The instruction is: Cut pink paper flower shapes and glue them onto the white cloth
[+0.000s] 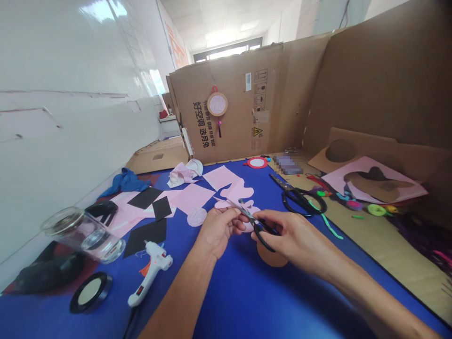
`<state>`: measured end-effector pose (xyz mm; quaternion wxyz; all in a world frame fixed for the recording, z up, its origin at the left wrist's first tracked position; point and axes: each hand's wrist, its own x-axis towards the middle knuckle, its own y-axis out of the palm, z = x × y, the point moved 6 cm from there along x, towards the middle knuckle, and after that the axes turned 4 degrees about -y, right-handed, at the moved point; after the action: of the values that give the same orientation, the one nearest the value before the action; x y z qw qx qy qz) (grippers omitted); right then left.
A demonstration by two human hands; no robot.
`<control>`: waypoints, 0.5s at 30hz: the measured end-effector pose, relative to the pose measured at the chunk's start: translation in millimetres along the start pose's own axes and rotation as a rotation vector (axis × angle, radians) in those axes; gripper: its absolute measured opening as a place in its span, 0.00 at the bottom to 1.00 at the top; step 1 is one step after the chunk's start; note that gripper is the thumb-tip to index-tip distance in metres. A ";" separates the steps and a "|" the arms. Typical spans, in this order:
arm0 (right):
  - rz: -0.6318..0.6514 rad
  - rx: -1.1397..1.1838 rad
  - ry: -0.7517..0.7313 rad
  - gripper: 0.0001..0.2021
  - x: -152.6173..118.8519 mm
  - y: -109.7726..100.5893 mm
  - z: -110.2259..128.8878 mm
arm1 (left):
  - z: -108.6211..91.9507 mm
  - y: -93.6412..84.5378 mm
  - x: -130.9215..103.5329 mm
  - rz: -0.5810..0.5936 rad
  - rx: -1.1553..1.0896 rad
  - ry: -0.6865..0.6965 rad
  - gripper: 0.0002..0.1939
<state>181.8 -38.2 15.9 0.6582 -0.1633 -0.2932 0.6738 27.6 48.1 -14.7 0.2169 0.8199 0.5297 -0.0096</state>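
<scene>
In the middle of the head view my right hand is closed around the black handles of a pair of scissors. Their blades point up and left, parted at a pink paper cutout. My left hand pinches the edge of that cutout just left of the blades; its fingertips are partly hidden. Beneath my right hand lies a round brown cardboard disc, partly covered. Left of my left hand is a pale round piece with wrinkled texture. Another wavy pink piece lies just beyond the hands.
Large black scissors lie at the right. A white glue gun, a glass of water and black squares are at the left. Cardboard walls enclose the blue table; a round ornament hangs on one.
</scene>
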 end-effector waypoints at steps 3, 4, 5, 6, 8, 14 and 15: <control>-0.001 0.005 -0.003 0.12 0.4 0.8 -1.8 | 0.9 -0.6 0.5 0.004 0.003 -0.001 0.07; -0.001 0.004 0.000 0.13 0.4 1.0 -2.4 | 1.0 -0.6 0.5 0.005 0.007 -0.001 0.07; -0.001 0.004 0.003 0.12 0.3 1.2 -2.8 | 1.0 -0.5 0.5 0.005 0.011 -0.001 0.08; 0.002 0.005 0.006 0.12 0.2 1.4 -3.1 | 0.8 -0.3 0.4 0.005 0.015 0.000 0.08; 0.008 0.008 0.011 0.12 -0.2 1.7 -3.4 | 0.2 0.2 0.3 0.006 0.022 0.004 0.08; 0.004 -0.006 0.008 0.13 -0.2 1.0 -2.1 | -0.3 -0.9 1.0 -0.002 0.044 0.010 0.08; 0.001 -0.011 0.008 0.13 0.1 0.9 -1.8 | -0.1 -1.2 1.2 -0.002 0.051 0.011 0.08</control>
<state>182.2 -37.7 14.0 0.6581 -0.1699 -0.2940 0.6720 27.0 49.6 -15.3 0.1932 0.8248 0.5310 -0.0187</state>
